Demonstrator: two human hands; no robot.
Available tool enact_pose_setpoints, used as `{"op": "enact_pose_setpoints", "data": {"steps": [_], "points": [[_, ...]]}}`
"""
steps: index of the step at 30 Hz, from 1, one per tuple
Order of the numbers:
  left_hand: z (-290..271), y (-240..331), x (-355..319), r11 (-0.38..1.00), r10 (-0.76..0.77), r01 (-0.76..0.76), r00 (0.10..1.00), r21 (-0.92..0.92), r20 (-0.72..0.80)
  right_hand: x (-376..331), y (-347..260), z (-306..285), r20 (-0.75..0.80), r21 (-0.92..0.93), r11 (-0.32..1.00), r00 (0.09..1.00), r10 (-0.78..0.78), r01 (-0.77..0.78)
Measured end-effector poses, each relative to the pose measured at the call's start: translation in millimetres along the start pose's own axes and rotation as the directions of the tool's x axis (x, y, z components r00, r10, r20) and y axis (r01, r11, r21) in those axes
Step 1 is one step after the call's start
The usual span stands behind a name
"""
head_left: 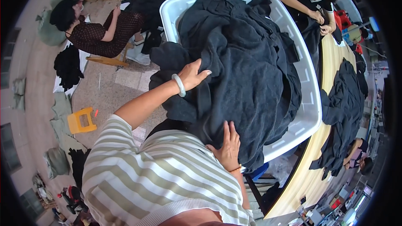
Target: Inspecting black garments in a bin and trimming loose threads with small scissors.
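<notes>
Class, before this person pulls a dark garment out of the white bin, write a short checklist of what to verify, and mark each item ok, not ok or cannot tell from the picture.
1. Left hand on the dark garments: ok, it rests on top of the pile.
2. Right hand on the pile: ok, palm flat at the near edge.
3. One garment singled out: cannot tell, the folds merge.
4. White bin steady on the wooden table: cannot tell.
5. Pile inside the bin: not ok, cloth hangs over the near rim.
</notes>
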State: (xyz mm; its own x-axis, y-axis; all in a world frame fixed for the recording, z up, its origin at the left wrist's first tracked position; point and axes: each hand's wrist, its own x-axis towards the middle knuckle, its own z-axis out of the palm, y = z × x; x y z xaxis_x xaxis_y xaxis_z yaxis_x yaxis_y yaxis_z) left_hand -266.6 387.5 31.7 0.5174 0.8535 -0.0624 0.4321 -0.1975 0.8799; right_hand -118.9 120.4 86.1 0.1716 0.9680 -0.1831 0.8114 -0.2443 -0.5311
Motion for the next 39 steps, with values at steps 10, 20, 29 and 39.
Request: {"op": "enact_pose_setpoints", "data": {"steps": [10,20,29,39], "points": [[-78,92,-28,0.355,-0.165,0.51,0.859,-0.783,0.485,-15,67,-55,0.253,0.795,0.522,0.951,0.18,-0.31],[-69,3,-17,0.991,0.053,-0.002,0.921,0.132,-0.386,81,137,-149,-0.353,0.401,0.911,0.902,0.247,-0.093],[-23,33,-51,0.793,0.353,-0.54,0.784,0.282,0.51,5,88,-28,0.202,0.574,0.775,0.963,0.179,-0.265],[2,18,-85,0.658,0.48,-0.686,0.699,0.309,0.529,-20,52,25,0.096,0.546,0.838,0.993,-0.073,0.009]]}}
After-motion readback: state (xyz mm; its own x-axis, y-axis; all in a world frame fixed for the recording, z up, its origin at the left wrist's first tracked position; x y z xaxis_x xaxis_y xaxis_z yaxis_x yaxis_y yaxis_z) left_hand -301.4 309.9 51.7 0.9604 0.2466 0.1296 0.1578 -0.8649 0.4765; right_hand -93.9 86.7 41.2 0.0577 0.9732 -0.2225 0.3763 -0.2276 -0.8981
